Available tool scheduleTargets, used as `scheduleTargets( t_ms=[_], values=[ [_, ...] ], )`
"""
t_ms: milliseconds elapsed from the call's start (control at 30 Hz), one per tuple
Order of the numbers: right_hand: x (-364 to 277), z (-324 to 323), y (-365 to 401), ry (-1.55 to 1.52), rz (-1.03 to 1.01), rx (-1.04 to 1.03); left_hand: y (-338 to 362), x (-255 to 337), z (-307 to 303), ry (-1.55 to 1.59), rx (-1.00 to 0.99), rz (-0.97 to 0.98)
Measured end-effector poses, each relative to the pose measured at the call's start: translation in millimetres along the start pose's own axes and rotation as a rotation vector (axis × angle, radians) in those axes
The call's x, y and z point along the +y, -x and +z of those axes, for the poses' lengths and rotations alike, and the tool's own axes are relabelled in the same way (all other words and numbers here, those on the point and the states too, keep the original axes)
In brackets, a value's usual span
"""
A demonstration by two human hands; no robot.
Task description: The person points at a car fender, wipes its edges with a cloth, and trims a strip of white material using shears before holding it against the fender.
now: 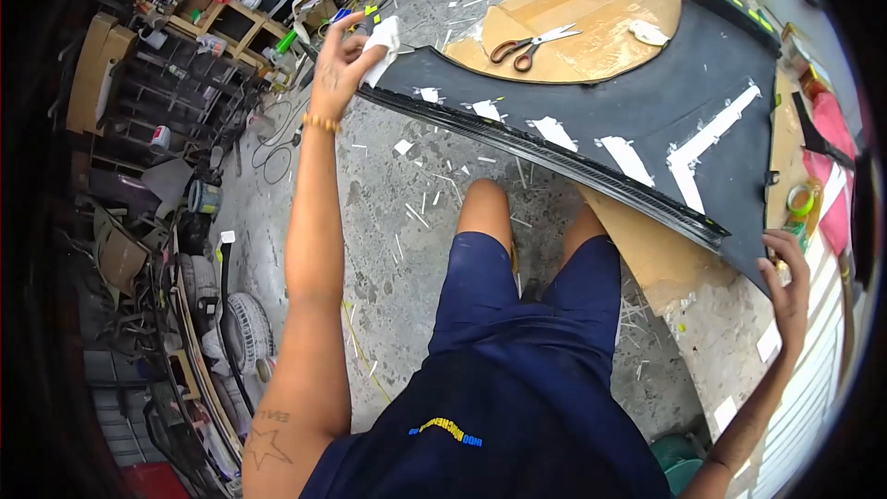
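Note:
My left hand (340, 65) is raised at the far left end of a black car body panel (711, 60). It pinches a crumpled white cloth (382, 44) against that end, beside a narrow ribbed edge. My right hand (787, 282) is at the panel's near right corner, fingers bent over the edge; what lies under them is partly hidden. White tape strips (626, 161) and a forked white patch (686, 166) stick to the panel's face. Scissors with dark handles (528, 48) lie spread on brown cardboard (591, 0) within the panel's curved cutout.
More cardboard (647, 249) pads the worktop under the panel. A tape roll (800, 200) and pink cloth (820, 171) are along the right side. White scraps litter the concrete floor (388, 212). Wooden shelving (217, 14), tyres (248, 328) and car parts crowd the left.

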State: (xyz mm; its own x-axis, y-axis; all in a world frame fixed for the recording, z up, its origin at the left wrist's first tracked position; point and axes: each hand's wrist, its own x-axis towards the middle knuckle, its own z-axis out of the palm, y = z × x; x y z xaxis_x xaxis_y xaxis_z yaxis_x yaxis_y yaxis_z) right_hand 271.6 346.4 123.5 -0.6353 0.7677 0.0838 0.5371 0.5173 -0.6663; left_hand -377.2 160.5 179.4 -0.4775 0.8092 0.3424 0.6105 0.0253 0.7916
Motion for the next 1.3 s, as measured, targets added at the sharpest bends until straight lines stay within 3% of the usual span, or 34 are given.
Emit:
scheduleTargets(
  t_ms=[133,267,300,333,367,433,533,600,667,900,1033,1133,1167,1300],
  values=[
    [-50,43,-14,0.027,-0.095,0.08,-61,-80,-8,-0.118,-0.348,-0.234],
    [-68,74,-49,-0.05,-0.11,0.027,-78,-128,3,-0.171,-0.53,-0.347],
    [-66,79,-56,0.003,-0.108,-0.015,-79,-134,3,-0.313,-0.585,-0.323],
    [-62,81,-61,0.064,-0.093,-0.046,-92,-178,1,-0.69,-0.584,-0.023],
    [-58,82,-65,0.115,-0.055,-0.074,-81,-159,5,-0.716,-0.618,-0.199],
    [-47,84,-66,0.169,0.039,-0.133,-68,-142,8,-0.6,-0.669,-0.268],
    [-39,85,-62,0.119,0.124,-0.232,-64,-168,-2,-0.453,-0.665,-0.174],
    [-39,86,-59,0.162,0.137,-0.24,-68,-210,-6,-0.412,-0.584,0.017],
    [-29,88,-59,0.16,0.121,-0.21,-56,-172,-4,-0.38,-0.619,-0.225],
    [-17,73,-56,0.138,0.111,-0.248,-4,-141,-6,-0.364,-0.578,-0.153],
    [11,67,-65,0.167,-0.062,-0.323,27,-124,-10,-0.275,-0.548,-0.242],
    [10,53,-70,0.114,0.047,-0.465,51,-124,-9,-0.259,-0.494,-0.166],
    [3,45,-74,0.098,0.142,-0.529,57,-123,-10,-0.25,-0.488,-0.165],
    [21,30,-100,0.15,0.21,-0.672,82,-97,-11,-0.29,-0.46,-0.227]
  ],
)
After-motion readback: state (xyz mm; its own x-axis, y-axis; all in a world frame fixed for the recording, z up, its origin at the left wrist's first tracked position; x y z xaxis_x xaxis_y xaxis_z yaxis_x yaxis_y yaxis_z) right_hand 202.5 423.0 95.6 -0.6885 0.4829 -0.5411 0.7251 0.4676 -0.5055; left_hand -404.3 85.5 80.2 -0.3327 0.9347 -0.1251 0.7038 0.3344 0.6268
